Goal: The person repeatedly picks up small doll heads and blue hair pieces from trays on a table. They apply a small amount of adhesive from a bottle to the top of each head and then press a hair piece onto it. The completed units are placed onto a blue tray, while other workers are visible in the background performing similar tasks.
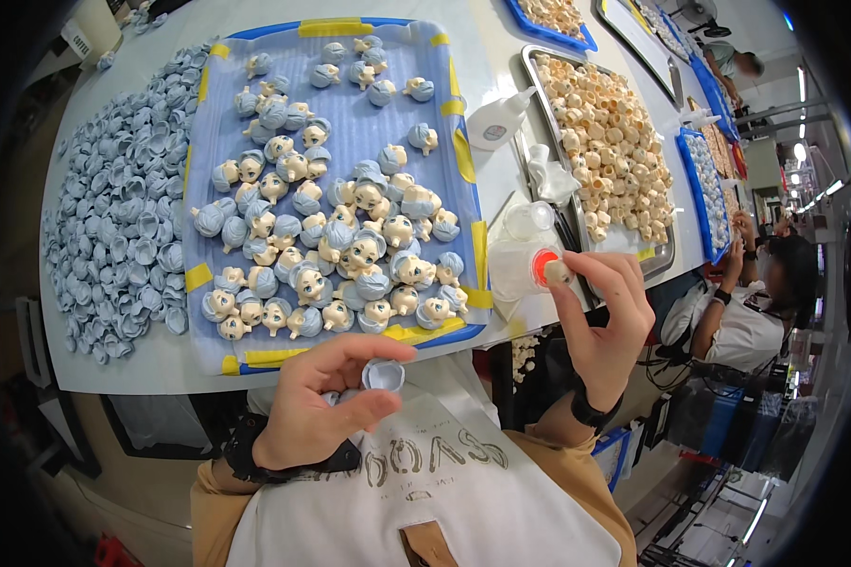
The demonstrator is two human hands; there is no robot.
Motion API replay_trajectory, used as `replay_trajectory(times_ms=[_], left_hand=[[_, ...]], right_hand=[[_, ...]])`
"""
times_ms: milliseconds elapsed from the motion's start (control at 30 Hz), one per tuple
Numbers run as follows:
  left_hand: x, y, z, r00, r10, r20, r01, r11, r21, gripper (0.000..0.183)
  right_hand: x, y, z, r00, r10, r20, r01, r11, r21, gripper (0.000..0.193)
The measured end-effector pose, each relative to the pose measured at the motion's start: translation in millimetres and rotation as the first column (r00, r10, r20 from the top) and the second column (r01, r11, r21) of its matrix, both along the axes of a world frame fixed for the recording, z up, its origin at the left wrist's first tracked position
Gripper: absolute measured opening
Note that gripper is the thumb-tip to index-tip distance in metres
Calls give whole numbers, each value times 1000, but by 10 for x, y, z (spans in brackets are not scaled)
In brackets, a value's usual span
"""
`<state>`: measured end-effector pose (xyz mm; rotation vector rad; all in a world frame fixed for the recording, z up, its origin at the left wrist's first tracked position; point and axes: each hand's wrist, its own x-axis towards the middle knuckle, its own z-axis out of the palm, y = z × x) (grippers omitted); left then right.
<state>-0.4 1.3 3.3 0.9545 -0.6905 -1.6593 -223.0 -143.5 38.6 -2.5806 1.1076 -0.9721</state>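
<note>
My left hand (317, 402), low in front of my chest, grips a light blue hollow doll hair shell (384, 376) between thumb and fingers, its hollow side facing me. More light blue shows under the curled fingers, mostly hidden. My right hand (600, 317) is raised at the table's front edge, thumb and fingertips pinching a small cream-coloured piece (558, 273), perhaps a doll head part. That piece is right against a bright red-orange round spot (543, 266) on a clear plastic cup (512, 271). Doll heads with blue hair (364, 253) lie on a cloth-lined blue tray (340, 28) ahead.
Loose blue hair shells (128, 203) are heaped at the left. A metal tray (667, 255) of cream head parts (615, 142) stands right, beside a white squeeze bottle (499, 121) and crumpled tissue (550, 177). Another person (738, 317) works at the far right.
</note>
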Motion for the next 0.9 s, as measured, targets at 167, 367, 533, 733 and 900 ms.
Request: replay_trajectory(times_ms=[167, 367, 533, 733, 900], left_hand=[[-67, -17, 38, 997, 71, -26, -72, 997, -29, 39], [-35, -33, 54, 999, 11, 36, -11, 1000, 1, 41], [-36, -25, 20, 996, 63, 58, -62, 998, -29, 41], [-87, -19, -75, 986, 160, 54, -154, 983, -104, 41], [-74, -27, -45, 991, 113, 74, -106, 991, -87, 41]], right_hand=[[-31, 23, -19, 999, -40, 32, 40, 999, 9, 28], [-59, 32, -30, 999, -34, 8, 34, 999, 13, 28], [-63, 32, -37, 1000, -29, 12, 29, 1000, 8, 28], [-68, 46, -55, 997, -42, 61, 43, 999, -16, 30], [-74, 36, -47, 999, -40, 28, 41, 999, -15, 31]])
